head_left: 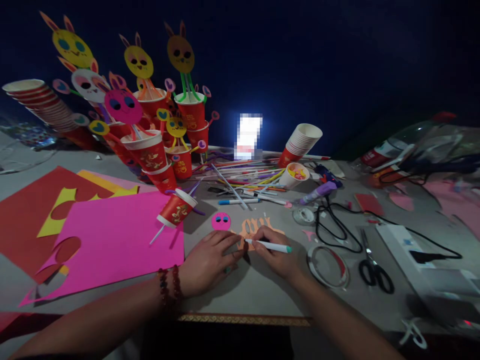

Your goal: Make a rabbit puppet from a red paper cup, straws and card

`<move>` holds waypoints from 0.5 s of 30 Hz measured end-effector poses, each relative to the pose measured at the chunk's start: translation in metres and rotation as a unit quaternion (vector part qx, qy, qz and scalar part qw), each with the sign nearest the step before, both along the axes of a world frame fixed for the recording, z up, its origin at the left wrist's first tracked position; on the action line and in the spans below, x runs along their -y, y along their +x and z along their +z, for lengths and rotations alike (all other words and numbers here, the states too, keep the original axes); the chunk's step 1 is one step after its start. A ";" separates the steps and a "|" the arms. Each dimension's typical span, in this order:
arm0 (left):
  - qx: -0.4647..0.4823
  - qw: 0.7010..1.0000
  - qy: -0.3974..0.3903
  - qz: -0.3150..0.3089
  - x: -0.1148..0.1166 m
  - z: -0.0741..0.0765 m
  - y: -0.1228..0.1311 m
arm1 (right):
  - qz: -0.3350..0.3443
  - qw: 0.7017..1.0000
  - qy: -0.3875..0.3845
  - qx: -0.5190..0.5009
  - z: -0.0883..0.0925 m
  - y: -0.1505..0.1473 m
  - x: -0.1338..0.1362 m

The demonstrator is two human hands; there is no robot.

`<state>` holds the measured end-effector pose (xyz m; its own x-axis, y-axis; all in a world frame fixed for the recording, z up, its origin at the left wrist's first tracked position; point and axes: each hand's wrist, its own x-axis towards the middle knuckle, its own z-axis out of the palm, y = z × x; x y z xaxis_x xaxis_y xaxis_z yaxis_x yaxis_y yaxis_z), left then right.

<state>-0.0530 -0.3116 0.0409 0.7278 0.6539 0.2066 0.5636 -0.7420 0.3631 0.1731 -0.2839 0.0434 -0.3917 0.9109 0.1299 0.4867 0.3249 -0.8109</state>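
Observation:
My right hand [275, 252] grips a white marker [273, 246] with a green end, its tip down on a piece of orange paper [258, 225]. Cut-out gaps run through the upper part of that paper. My left hand [213, 260] lies flat with fingers stretched, its fingertips at the paper's left edge, and a beaded bracelet circles the wrist. Just above the left hand is a small pink paper face [221, 221] with blue eyes. A red paper cup [177, 208] lies tilted on the pink sheet [123, 240], with a straw poking out of it.
Paper-cup figures with rabbit faces [138, 62] stand at the back left, beside stacked cups [41, 105]. Pens and straws [243, 175] lie behind the paper. To the right are a tape roll [328, 267], black-handled scissors [375, 272], a cable [337, 240] and a power strip [407, 250].

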 end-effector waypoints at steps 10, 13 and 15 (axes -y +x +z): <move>0.001 1.000 -0.001 -0.003 0.000 -0.001 -0.001 | 0.012 1.000 0.013 -0.002 0.000 0.000 0.001; -0.001 1.000 -0.003 -0.002 0.000 0.000 -0.001 | 0.016 1.000 0.018 -0.004 0.000 0.000 0.000; -0.005 1.000 -0.004 -0.002 0.000 0.001 -0.001 | 0.015 1.000 0.020 -0.004 0.000 0.000 0.000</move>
